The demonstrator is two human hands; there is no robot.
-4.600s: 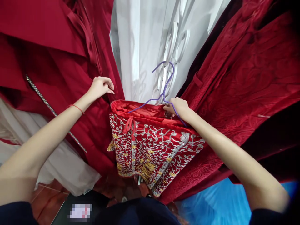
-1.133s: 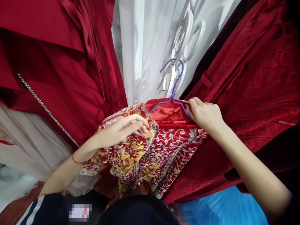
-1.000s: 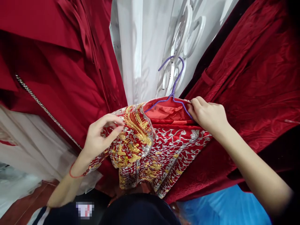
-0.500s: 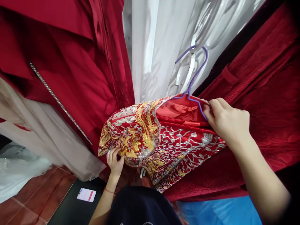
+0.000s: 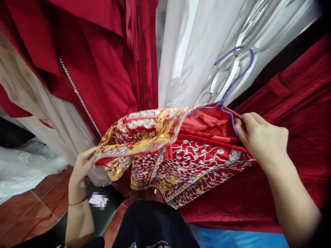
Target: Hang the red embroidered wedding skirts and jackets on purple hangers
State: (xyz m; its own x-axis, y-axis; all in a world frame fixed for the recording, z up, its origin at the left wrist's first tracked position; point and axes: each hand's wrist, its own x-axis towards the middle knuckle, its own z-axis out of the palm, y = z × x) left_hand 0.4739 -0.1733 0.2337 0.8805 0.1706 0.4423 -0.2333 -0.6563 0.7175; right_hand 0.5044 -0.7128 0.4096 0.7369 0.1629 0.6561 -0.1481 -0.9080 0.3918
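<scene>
A red jacket (image 5: 186, 165) with gold and silver embroidery hangs on a purple hanger (image 5: 232, 86), its red lining showing at the open front. The hanger's hook is looped at a white metal ornament. My left hand (image 5: 83, 163) is closed on the jacket's embroidered front edge at the left and holds it stretched out sideways. At the other shoulder, my right hand (image 5: 262, 137) pinches the jacket near the end of the hanger. The fingertips of the right hand are partly hidden behind the cloth.
Red garments hang at the left (image 5: 103, 55) and a red velvety one (image 5: 305, 120) at the right. Behind are white drapes (image 5: 178, 51). A card (image 5: 98, 200) lies on a dark surface (image 5: 103, 220) above the tiled floor (image 5: 46, 196). Blue material (image 5: 238, 237) shows at the bottom.
My left hand has moved left and a little up, pulling the jacket's front edge out and opening it. The right hand still grips the shoulder; the view has shifted.
</scene>
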